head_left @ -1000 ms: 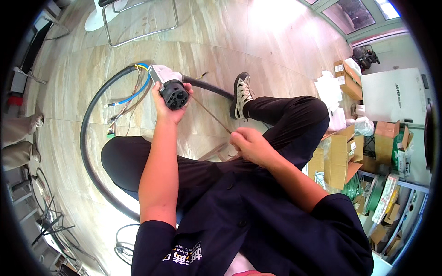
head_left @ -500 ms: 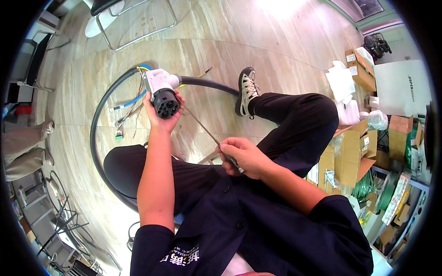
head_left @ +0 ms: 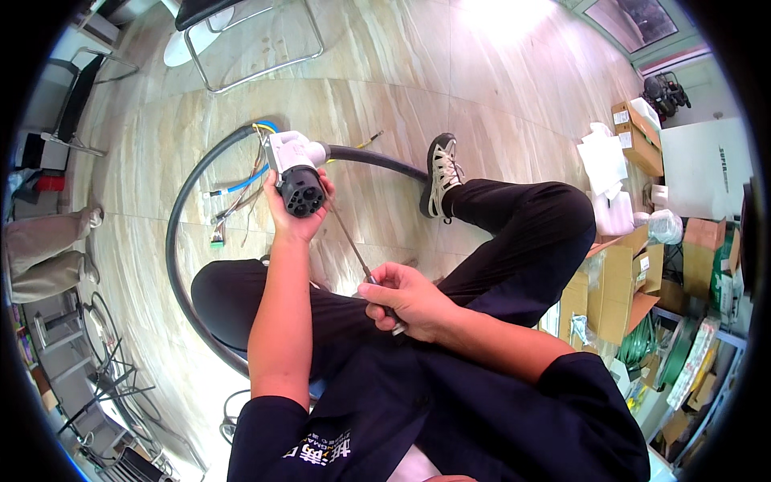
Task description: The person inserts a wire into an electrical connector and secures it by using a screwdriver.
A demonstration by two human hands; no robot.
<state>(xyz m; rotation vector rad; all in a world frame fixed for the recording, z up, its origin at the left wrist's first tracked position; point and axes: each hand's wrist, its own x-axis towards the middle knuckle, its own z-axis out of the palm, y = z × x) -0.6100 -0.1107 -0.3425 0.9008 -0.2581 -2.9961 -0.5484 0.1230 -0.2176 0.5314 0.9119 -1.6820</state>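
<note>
A: What is the left hand (head_left: 291, 226) doing?
B: It's gripping a round black connector (head_left: 303, 193) from below, fingers wrapping its sides, and the holed face is pointing toward the wearer. A pale housing (head_left: 294, 150) is sitting just behind it

A: And the right hand (head_left: 408, 302)?
B: Its fingers are curling around the handle of a screwdriver (head_left: 351, 243), whose thin shaft is slanting up to the connector's right side. I can't tell whether the tip is touching

A: Where is the connector sitting?
B: The hand is holding it above the floor (head_left: 377, 92), ahead of the left knee (head_left: 229, 289). A thick black cable (head_left: 377, 157) is running from the housing toward a shoe (head_left: 443, 173), while blue wires (head_left: 235, 189) are lying to the left

A: Further out?
B: A chair (head_left: 210, 13) is standing ahead, another person's legs (head_left: 48, 273) are showing at far left, and cardboard boxes (head_left: 614, 277) are crowding the right
</note>
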